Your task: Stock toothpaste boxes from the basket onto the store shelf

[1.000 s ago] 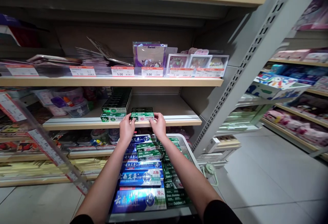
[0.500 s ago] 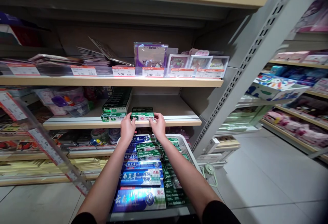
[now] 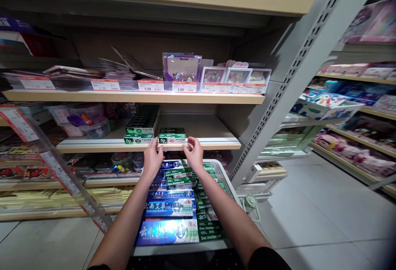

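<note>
Closest to the viewer, two bare forearms in black sleeves (image 3: 267, 259) stretch forward over a pale plastic basket (image 3: 228, 183). In the basket, blue toothpaste cartons (image 3: 168, 232) with large Chinese lettering fill the left side, and dark green Doc.Golden cartons (image 3: 210, 226) are packed down the right, with a couple more lying on top of the blue ones. Beyond the basket, the hands frame a green-and-white toothpaste carton (image 3: 172, 139) that sits at the front of a wood-edged shelf (image 3: 213, 146). The left hand (image 3: 153, 158) is at the carton's left end, its thumb and fingers parted and gripping nothing; whether a fingertip brushes the carton is too small to tell. The right hand (image 3: 194, 154) is loosely curled just beside the right end, fingers spread apart and holding nothing. Directly behind that carton are more dark green boxes, and to their left runs a deeper row of matching cartons (image 3: 142, 123). Farther left stand clear plastic tubs (image 3: 95, 123). Above, the next shelf carries price tags, a purple packet (image 3: 182, 68) and clear-fronted boxes (image 3: 236, 76). Stocked shelving (image 3: 359, 76) stands off to the right, across a tiled floor.
</note>
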The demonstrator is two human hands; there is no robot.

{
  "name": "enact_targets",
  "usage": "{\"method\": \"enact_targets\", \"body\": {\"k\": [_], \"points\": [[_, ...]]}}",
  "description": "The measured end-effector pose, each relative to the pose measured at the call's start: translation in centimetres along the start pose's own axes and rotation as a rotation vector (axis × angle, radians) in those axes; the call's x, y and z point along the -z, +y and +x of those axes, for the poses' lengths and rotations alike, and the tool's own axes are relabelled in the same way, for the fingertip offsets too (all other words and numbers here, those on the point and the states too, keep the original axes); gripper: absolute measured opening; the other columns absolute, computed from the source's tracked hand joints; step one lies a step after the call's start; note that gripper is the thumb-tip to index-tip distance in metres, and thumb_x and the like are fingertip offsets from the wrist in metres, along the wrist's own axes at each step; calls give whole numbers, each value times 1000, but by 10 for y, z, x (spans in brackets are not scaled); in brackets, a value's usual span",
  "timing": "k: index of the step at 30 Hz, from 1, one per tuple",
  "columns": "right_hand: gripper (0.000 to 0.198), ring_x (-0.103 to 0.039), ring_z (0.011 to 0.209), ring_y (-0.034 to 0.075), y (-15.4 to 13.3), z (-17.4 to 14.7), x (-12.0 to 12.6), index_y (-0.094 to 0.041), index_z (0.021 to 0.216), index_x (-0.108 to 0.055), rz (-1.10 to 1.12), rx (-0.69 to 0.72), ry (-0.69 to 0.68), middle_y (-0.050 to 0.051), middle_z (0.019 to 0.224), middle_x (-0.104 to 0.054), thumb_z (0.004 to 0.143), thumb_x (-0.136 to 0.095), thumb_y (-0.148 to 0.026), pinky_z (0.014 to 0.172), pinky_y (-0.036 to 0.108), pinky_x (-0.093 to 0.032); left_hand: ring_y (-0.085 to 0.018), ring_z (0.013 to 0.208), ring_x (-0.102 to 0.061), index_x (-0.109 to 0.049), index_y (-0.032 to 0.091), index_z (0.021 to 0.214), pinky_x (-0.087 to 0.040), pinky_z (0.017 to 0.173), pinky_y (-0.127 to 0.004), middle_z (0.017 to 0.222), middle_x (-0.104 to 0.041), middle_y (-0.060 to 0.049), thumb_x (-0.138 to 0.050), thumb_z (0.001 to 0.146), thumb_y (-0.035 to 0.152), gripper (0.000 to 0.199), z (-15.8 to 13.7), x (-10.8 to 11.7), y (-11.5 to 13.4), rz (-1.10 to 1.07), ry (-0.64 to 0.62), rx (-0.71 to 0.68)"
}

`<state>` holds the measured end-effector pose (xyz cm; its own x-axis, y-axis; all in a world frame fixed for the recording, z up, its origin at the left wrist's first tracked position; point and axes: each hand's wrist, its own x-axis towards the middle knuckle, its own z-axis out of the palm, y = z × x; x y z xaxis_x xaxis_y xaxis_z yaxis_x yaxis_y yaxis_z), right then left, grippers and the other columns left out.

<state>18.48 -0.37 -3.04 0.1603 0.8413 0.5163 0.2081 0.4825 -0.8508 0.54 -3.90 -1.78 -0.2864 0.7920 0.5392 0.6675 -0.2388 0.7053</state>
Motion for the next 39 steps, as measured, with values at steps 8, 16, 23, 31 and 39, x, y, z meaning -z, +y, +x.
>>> {"method": "enact_targets", "body": {"k": [8, 16, 23, 31, 39], "points": [[33, -65, 104, 23, -3, -46, 47, -20, 111, -57, -19, -71, -51, 11, 115, -62, 81, -64, -33, 94, 42, -55, -24, 104, -66, -59, 20, 127, -52, 94, -38, 122, -65, -11, -52, 90, 35, 41, -53, 28, -10, -60, -88, 34], [29, -65, 95, 22, 26, -85, 79, -21, 105, -55, -123, -204, -241, 8, 107, -65, 76, -54, -22, 86, 40, -55, -26, 92, -69, -67, 20, 108, -56, 82, -39, 107, -71, -9, -57, 84, 38, 32, -102, 24, -36, -44, -330, 153], [26, -58, 84, 20, 20, -96, 94, -23, 98, -50, -374, -141, -447, 3, 95, -61, 73, -57, -24, 73, 32, -48, -23, 84, -69, -64, 19, 101, -57, 77, -36, 89, -72, -7, -63, 78, 41, 32, -113, 19, -42, -188, -453, 260], [17, -56, 82, 20, 20, -101, 91, -22, 89, -51, -505, -75, -513, 2, 88, -59, 79, -60, -34, 68, 29, -41, -22, 90, -68, -60, 22, 98, -54, 77, -33, 98, -69, -5, -65, 76, 41, 29, -115, 22, -47, -109, -546, 178], [16, -57, 77, 20, 13, -104, 86, -22, 92, -51, -454, -49, -542, 3, 88, -61, 84, -56, -35, 66, 29, -40, -20, 81, -66, -54, 22, 94, -52, 70, -31, 89, -67, -4, -57, 81, 41, 23, -116, 21, -49, -64, -518, 168]]}}
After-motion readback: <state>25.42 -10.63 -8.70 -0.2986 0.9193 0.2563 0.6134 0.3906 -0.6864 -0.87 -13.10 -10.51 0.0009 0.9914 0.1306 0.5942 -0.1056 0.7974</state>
